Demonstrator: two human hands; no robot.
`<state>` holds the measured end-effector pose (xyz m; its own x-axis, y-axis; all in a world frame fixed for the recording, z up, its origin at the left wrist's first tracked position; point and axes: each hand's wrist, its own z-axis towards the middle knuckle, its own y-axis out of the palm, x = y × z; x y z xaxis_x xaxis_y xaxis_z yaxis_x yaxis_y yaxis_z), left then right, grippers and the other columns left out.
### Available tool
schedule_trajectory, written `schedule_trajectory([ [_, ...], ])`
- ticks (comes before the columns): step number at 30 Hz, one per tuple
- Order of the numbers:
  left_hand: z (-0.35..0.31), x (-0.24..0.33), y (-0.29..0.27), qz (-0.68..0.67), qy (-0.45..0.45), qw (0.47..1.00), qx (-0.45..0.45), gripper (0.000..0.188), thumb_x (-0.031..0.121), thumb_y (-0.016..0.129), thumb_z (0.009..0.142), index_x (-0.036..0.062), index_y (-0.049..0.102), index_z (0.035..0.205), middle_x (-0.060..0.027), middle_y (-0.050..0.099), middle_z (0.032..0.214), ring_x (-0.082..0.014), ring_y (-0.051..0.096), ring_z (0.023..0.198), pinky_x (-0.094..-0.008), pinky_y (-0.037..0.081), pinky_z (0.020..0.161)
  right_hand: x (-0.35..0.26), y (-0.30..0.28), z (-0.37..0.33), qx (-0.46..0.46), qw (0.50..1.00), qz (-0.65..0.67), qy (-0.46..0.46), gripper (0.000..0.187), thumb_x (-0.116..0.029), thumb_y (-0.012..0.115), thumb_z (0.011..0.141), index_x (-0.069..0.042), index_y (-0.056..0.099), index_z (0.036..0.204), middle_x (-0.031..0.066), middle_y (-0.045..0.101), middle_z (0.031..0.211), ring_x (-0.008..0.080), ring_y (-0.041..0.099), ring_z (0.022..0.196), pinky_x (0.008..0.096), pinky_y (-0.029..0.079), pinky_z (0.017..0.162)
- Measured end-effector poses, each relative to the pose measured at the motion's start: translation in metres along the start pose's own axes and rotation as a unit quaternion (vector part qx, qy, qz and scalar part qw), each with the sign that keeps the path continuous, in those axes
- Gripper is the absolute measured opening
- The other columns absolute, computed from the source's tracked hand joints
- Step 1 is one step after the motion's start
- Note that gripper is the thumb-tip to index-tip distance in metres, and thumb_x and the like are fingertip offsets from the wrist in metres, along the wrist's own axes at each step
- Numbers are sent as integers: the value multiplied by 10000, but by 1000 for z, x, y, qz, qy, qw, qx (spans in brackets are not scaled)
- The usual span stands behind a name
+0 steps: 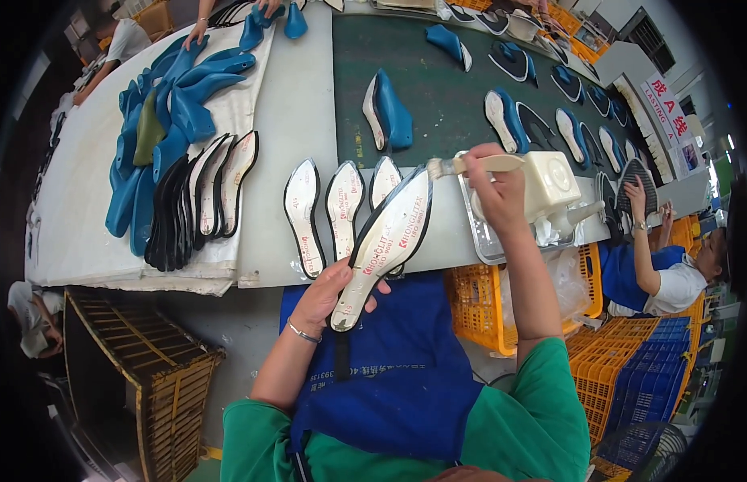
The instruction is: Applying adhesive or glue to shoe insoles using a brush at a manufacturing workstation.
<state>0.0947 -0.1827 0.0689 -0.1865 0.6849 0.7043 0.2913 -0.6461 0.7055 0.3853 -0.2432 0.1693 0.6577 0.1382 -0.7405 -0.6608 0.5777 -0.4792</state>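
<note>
My left hand (pixel 324 296) grips a white insole (pixel 389 229) with a black edge by its narrow heel end, tilted above the table's near edge. In my right hand (pixel 495 189) is a brush (pixel 506 163) with a pale handle; its bristles are at the insole's pointed toe, which looks wet along the rim. Beneath and left of it, more insoles lie on the white tabletop, one at the left (pixel 302 210), another beside it (pixel 344 205) and a third (pixel 384 180) partly covered. A cream plastic container (pixel 549 183) sits in a metal tray (pixel 475 213) by my right wrist.
Blue shoe lasts (pixel 193 108) heap at left, beside a row of upright insoles (pixel 209 193). A green belt (pixel 353 88) carries lasts with insoles (pixel 389 112). Yellow crates (pixel 476 305) and a wooden crate (pixel 161 386) stand below. Co-workers' hands appear at top left (pixel 198 32) and right (pixel 633 197).
</note>
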Motion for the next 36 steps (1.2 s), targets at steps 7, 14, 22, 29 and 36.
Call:
schedule_trajectory([
  [7,2,-2,-1,-1,-2,1000,11,635,459,526,962,-40,426,1343,-237,635,1013,-246,642,693,-291,520,590,-30,12,-21,-23,986,159,47,88,-90,608,923,-10,628,894,32,632,785,77,590,635,231,457,556],
  [14,-1,1,1,-1,-4,1000,-5,613,461,476,987,-11,424,1375,-219,644,1073,-202,659,749,-258,530,633,-17,10,-5,87,987,132,24,122,-99,599,941,16,633,916,56,634,807,93,607,653,223,482,588],
  [22,5,1,5,-50,16,998,45,518,385,426,1022,11,397,1379,-232,642,1094,-228,686,727,-265,561,611,-30,47,-76,-28,982,183,32,69,-52,618,913,12,629,938,74,631,799,111,595,634,250,466,559],
  [29,4,-3,5,-95,17,994,50,473,362,369,1042,20,395,1368,-255,633,1108,-253,699,727,-264,578,592,-16,49,-58,28,982,177,62,110,-93,569,954,15,592,948,67,627,761,118,609,645,249,492,602],
  [36,9,-11,3,-191,-4,978,84,515,408,370,1033,36,422,1385,-254,630,1137,-326,690,698,-333,602,576,-6,59,-72,28,995,98,-8,88,-71,613,912,15,608,928,93,631,758,168,610,643,277,478,576],
])
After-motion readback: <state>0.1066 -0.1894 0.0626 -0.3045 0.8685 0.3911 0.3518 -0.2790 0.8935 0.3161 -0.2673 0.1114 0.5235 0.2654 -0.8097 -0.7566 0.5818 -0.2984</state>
